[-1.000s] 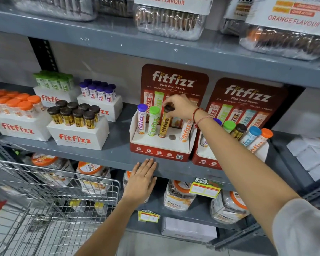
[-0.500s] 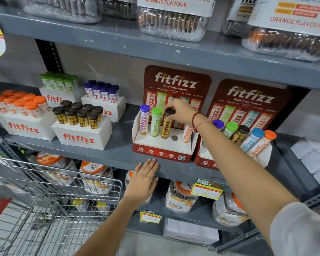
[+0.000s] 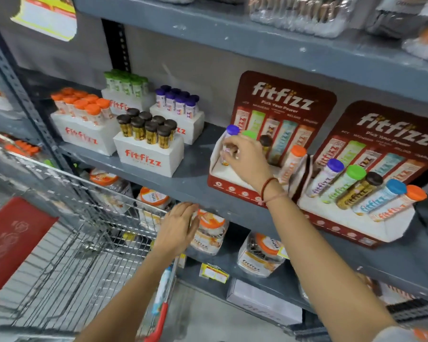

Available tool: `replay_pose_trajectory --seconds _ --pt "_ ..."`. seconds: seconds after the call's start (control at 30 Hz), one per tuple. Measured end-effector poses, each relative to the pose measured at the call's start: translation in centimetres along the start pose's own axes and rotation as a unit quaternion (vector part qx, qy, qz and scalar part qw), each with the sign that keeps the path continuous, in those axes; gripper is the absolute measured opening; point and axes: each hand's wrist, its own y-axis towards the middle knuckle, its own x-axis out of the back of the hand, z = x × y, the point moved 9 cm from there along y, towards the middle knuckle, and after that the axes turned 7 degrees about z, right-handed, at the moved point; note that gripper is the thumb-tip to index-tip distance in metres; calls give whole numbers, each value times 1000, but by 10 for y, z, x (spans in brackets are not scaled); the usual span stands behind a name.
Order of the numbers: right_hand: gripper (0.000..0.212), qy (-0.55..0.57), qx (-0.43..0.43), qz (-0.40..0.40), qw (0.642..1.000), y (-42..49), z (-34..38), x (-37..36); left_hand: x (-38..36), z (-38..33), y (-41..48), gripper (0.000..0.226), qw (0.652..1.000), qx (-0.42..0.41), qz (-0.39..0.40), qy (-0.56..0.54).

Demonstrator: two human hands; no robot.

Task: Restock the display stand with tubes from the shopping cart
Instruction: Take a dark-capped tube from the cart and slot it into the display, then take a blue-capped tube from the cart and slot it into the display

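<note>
A: Head view. How are the hands posed relative to the left fitfizz display stand (image 3: 235, 186)?

B: The right hand (image 3: 248, 162) reaches into the stand from below and to the right, arm extended, a red thread bracelet (image 3: 267, 187) at the wrist. Its fingers (image 3: 229, 154) are curled about the body of the purple-capped tube (image 3: 229, 138) at the stand's left end; whether they actually clamp it is blurred, so the grip cannot be told. The left hand (image 3: 177, 230) lies below and left of the stand, fingers extended and loose, holding nothing, fingertips at the front edge of the grey shelf (image 3: 193, 174).

A: What does the stand contain?

B: Left to right: the purple-capped tube, a green-capped tube (image 3: 249, 134), a dark-capped tube (image 3: 266, 141) and an orange-capped tube (image 3: 293, 164); one slot between the last two is hidden.

A: And other containers?

B: Right of the stand, a second fitfizz stand (image 3: 351, 225) holds five leaning tubes. Left of it, white fitfizz boxes (image 3: 147, 160) hold upright bottles. Below left, the wire shopping cart (image 3: 67, 230); its contents are too blurred to tell.
</note>
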Motion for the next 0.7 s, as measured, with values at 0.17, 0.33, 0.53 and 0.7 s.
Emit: replay_pose_trajectory --seconds 0.17,0.33,0.53,0.7 --pt "21 44 36 158 986 -13 49 -113 22 63 -55 51 993 121 -1 9" --pt "15 54 53 312 947 -39 85 -227 14 115 -128 50 970 242 21 -1" --pt "18 18 35 476 879 -86 86 -374 -9 153 -202 42 940 337 47 -5" --pt "15 -55 -49 547 834 -122 41 -461 -31 162 -225 40 926 367 82 31"
